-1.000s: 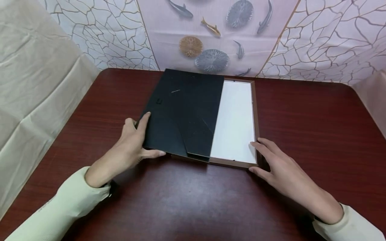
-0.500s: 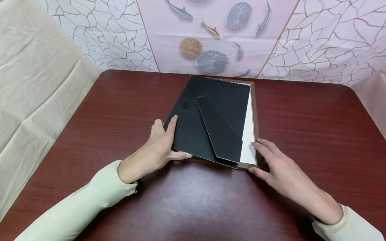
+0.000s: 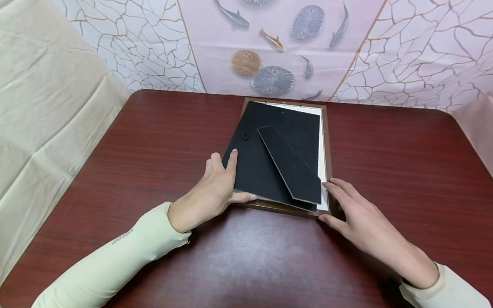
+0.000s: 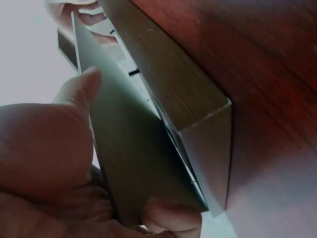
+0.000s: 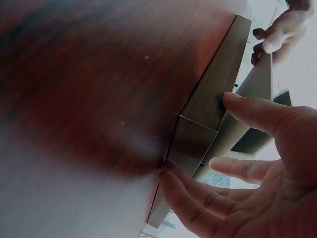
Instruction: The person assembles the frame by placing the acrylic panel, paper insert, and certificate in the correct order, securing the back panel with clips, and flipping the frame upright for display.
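Note:
A brown picture frame point(image 3: 328, 143) lies face down, a white sheet point(image 3: 322, 149) showing inside along its right and far sides. Over it is a black backing board point(image 3: 246, 167) with a folded stand leg point(image 3: 290, 171). My left hand point(image 3: 209, 190) grips this board at its near left corner, thumb along the near edge. In the left wrist view the board point(image 4: 133, 139) slants, its near edge raised above the frame point(image 4: 163, 64). My right hand point(image 3: 363, 218) rests at the frame's near right corner, fingers extended; its thumb touches the near side and fingertips touch the right side.
The dark red wooden table point(image 3: 404, 162) extends around the frame. A patterned cloth backdrop point(image 3: 273, 42) hangs at its far edge, and a pale cloth point(image 3: 50, 119) hangs along the left. Small dark metal tabs point(image 4: 133, 72) stick out from the frame's inner edge.
My left hand has moved the backing board rightward over the picture frame, covering most of the white sheet. The stand leg now shows slightly lifted. My right hand has stayed at the corner.

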Tool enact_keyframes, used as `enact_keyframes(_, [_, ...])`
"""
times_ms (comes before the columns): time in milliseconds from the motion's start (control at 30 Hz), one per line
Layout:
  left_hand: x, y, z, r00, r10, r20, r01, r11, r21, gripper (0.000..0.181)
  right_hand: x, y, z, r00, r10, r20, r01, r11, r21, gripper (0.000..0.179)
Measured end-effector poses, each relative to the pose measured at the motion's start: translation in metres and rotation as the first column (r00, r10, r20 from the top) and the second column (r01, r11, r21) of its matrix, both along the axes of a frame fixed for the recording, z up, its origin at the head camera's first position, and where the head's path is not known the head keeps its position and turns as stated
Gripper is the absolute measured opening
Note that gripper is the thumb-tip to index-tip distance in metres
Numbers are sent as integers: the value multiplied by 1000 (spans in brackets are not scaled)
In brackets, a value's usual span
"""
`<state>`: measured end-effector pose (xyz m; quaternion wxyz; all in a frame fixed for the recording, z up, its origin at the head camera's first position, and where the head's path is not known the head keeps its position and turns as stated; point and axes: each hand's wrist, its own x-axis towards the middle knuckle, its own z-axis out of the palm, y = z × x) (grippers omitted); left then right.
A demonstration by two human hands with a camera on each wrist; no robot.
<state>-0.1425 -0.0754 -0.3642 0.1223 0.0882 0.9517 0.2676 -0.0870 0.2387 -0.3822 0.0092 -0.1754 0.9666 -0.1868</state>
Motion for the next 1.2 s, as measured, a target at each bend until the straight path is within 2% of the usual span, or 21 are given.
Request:
enact_keyframes(33, [1, 0, 0, 997, -52, -56, 49, 997, -51, 117, 0, 0, 0, 1000, -1, -1, 1, 1000, 0, 71])
enact_keyframes(67, [2, 1, -1, 994, -70, -85, 65, 996, -56, 115, 0, 0, 0, 1000, -1, -3, 1, 1000, -1, 71])
enact_keyframes(100, [4, 1, -2, 982, -122, -146, 106, 988, -111, 115, 0, 0, 0, 1000, -1, -4, 1, 1000, -1, 71])
enact_keyframes(200, [6, 1, -5, 957, -165, -237, 139, 982, -125, 110, 0, 1, 0, 1000, -3, -7, 3, 1000, 2, 73])
enact_keyframes(267, [7, 1, -9, 933, -192, -303, 155, 978, -141, 107, -1, 1, -1, 1000, -5, -6, 5, 1000, -1, 76])
enact_keyframes(367, [9, 1, -13, 885, -233, -403, 180, 970, -166, 104, -1, 1, -1, 1000, -10, -1, 10, 1000, -14, 80])
enact_keyframes(433, [10, 1, -15, 856, -257, -449, 196, 964, -177, 101, -1, 1, -1, 1000, -13, 2, 13, 999, -31, 82])
enact_keyframes(533, [11, 2, -16, 838, -276, -471, 213, 960, -183, 99, -1, 2, -1, 1000, -14, 1, 14, 999, -51, 83])
enact_keyframes(633, [10, 3, -16, 849, -272, -453, 210, 960, -184, 99, -1, 2, -1, 1000, -15, -2, 15, 998, -62, 84])
enact_keyframes(767, [10, 6, -16, 876, -254, -411, 193, 964, -185, 100, -1, 2, -2, 1000, -18, 6, 19, 998, -63, 85])
enact_keyframes(933, [9, 10, -17, 900, -230, -371, 158, 964, -213, 105, -2, 2, -2, 1000, -21, 17, 22, 998, -63, 84])
enact_keyframes(1100, [5, 14, -15, 944, -183, -273, 119, 965, -236, 108, -1, 2, -2, 999, -26, 22, 27, 998, -55, 84])
enact_keyframes(1200, [3, 16, -15, 960, -168, -222, 106, 958, -266, 110, -1, 2, -2, 999, -34, 31, 35, 998, -46, 84])
